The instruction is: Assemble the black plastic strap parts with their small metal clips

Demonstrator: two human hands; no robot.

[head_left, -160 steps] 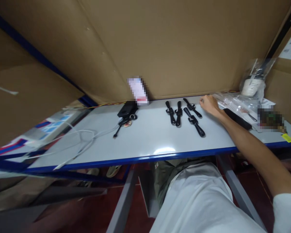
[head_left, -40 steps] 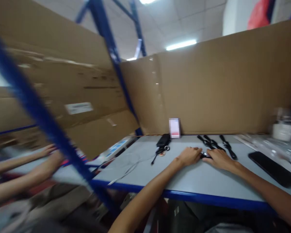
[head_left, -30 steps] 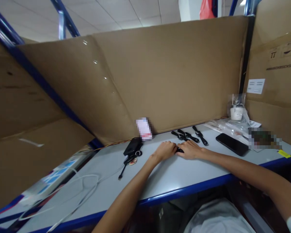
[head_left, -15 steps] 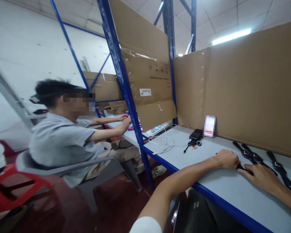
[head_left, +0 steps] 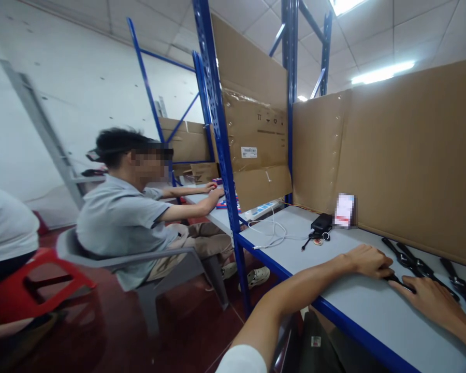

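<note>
My left hand (head_left: 367, 260) rests on the pale grey table (head_left: 345, 303) with its fingers curled round one end of a black watch (head_left: 402, 283). My right hand (head_left: 431, 300) lies just to the right, its fingers closed on the watch's other end. The watch lies flat between the two hands and is mostly covered by them. Several more black watches (head_left: 413, 261) lie in a row just behind, near the cardboard wall (head_left: 411, 155).
A black pouch with keys (head_left: 320, 224), a white cable (head_left: 272, 233) and a power strip (head_left: 258, 208) lie further left. A blue rack post (head_left: 221, 150) stands at the table's corner. A co-worker (head_left: 128, 217) sits on a grey chair at the neighbouring table; a red stool (head_left: 34, 290) stands far left.
The view has swung left, from the table top to the co-worker and the aisle. Both my hands have stayed on the black watch, in about the same place.
</note>
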